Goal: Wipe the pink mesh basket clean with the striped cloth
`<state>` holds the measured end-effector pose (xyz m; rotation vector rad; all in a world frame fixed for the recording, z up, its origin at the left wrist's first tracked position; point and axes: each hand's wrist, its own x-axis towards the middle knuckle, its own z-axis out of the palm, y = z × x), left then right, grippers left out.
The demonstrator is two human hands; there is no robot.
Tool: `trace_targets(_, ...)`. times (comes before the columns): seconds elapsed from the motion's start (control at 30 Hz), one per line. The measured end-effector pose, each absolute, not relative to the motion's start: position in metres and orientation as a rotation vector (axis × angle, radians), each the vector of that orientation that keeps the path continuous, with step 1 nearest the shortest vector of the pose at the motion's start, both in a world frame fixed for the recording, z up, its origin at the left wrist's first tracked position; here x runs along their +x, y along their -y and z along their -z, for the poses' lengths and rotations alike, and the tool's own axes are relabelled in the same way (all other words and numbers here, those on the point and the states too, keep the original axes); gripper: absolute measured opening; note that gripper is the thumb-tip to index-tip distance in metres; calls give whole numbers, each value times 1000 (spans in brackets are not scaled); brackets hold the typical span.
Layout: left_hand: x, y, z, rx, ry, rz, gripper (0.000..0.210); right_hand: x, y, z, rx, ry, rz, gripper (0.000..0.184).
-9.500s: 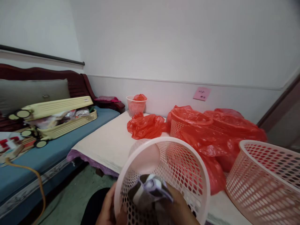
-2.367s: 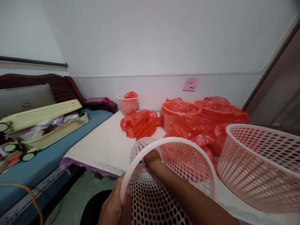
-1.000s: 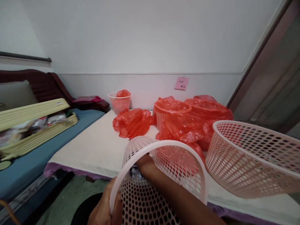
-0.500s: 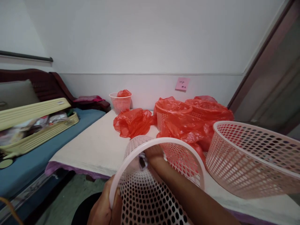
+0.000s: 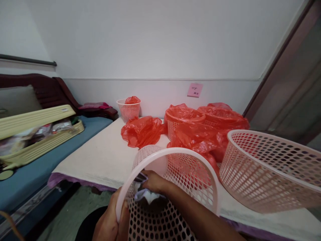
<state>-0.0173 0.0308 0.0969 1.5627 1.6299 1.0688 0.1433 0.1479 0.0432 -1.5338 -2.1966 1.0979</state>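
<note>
Drawn back inside the basket (image 5: 173, 201), right hand (image 5: 154, 182) grips cloth (image 5: 147, 195); left hand (image 5: 110, 222) clasps rim.

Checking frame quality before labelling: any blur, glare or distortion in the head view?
Head view: soft, even light, no glare; wide-angle bending stretches the large basket and door frame at the right edge; cloth in the right hand slightly smeared; left hand cropped at the bottom edge.

— What carries it all?
— A desk (image 5: 105, 157) under a cream cloth (purple trim at its edge).
— And on it?
— A loose red bag (image 5: 141, 131); behind it a small basket (image 5: 128, 110), right of it bag-lined baskets (image 5: 184, 118) and a large pink basket (image 5: 268, 169).
</note>
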Motion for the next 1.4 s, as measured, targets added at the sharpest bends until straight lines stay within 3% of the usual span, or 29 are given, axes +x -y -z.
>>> trace_targets(0.33, -33, -37, -83, 1633, -1637, -1179, 44, 155, -103, -63, -1347, 2532, -865, 26)
trace_targets(0.57, -58, -52, -77, 1638, -1577, -1097, 47, 149, -67, -93, -1205, 2297, -1232, 24)
trace_targets(0.77, -42, -43, -84, 1550, -1587, -1069, 49, 138, -78, -86, -1040, 1467, -1584, 31)
trace_targets(0.93, -20, -33, -90, 1479, -1562, -1111, 55, 124, -113, -87, -1031, 728, -1416, 38)
trace_targets(1.1, -29, -38, -88, 1510, -1571, -1134, 51, 103, -105, -84, -886, 1041, -1408, 39)
trace_targets(1.23, -42, -43, -82, 1553, -1563, -1144, 52, 106, -90, -75, -973, 1464, -1387, 30)
trace_targets(1.4, -45, -46, -83, 1616, -1561, -1106, 54, 109, -78, -89, -941, 1400, -1501, 27)
